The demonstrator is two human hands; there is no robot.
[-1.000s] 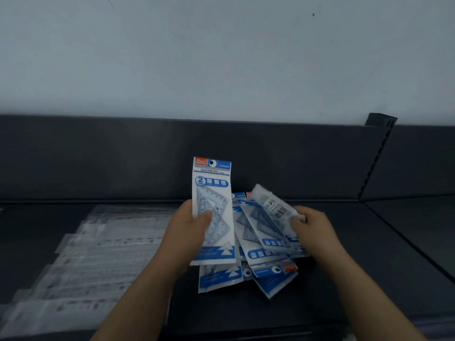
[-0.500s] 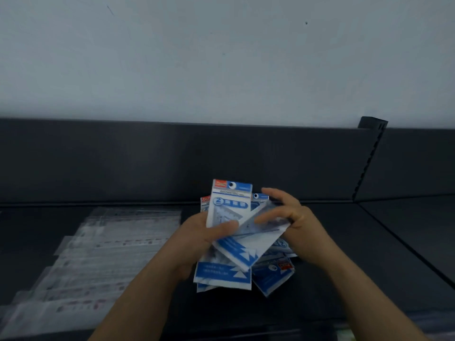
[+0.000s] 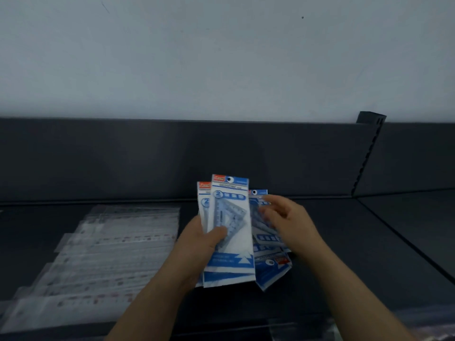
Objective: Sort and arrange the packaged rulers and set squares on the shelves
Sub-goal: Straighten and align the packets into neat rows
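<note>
Likely to slip: glossy set-square packs [image 3: 231, 217] pinched only low down by the left hand [image 3: 199, 239], thumb across the front, the other digits hidden behind. Held upright, two fronts showing, perhaps more behind. Could fan out or drop if squeezed unevenly while taking on another. Could also scatter the heap below when tugging one pack from under its neighbours.

At 3 o'clock of the held packs, right hand [image 3: 288, 220] with fingers [image 3: 268, 205] spread and loose, gripping nothing visible. Blurred, tips at or just over a pack at the heap's far edge; contact not certain.

At 4 o'clock of the held packs, loose pile of set-square packs [image 3: 270, 264], overlapping at mixed angles on the dark shelf [image 3: 357, 254]. At 9 o'clock, packaged rulers [image 3: 110, 254] in overlapping rows, well apart from the pile.
</note>
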